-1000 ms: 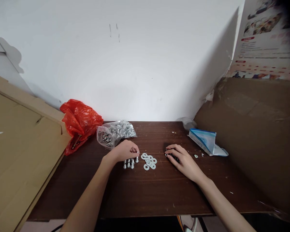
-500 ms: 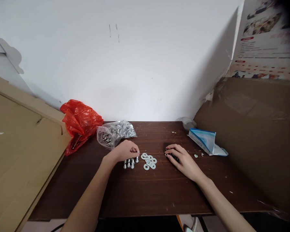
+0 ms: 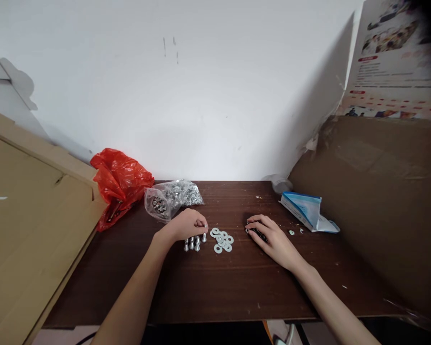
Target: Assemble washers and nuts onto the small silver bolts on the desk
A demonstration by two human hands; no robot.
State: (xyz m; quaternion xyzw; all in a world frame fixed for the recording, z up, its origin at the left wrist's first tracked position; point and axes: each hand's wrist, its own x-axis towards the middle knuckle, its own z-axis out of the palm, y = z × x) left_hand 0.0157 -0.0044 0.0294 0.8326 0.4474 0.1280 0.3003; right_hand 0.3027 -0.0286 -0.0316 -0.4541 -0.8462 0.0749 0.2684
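Left hand (image 3: 187, 224) rests on the dark wooden table (image 3: 201, 287) with its fingers curled together, and the fingertips pinch something tiny and shiny; it is too small to tell what it is. Right under and beside this hand stands a little group of silver bolts (image 3: 194, 243), close together, with one more near the fingertips. Just to the right of the bolts lies a small pile of flat round washers (image 3: 221, 239), some touching each other. Right hand (image 3: 271, 235) lies low on the table on the other side of the washers, fingers bent down over some small dark pieces (image 3: 259, 233); I cannot tell if it grips them or only covers them. Behind the left hand sits a clear plastic bag (image 3: 172, 197) full of shiny metal parts. Next to that, at the back left corner, is a crumpled red plastic bag (image 3: 120, 179). A blue and white packet (image 3: 307, 210) lies on the table to the right, near a big brown cardboard box (image 3: 377, 201). More flat cardboard (image 3: 32, 230) leans along the left side.
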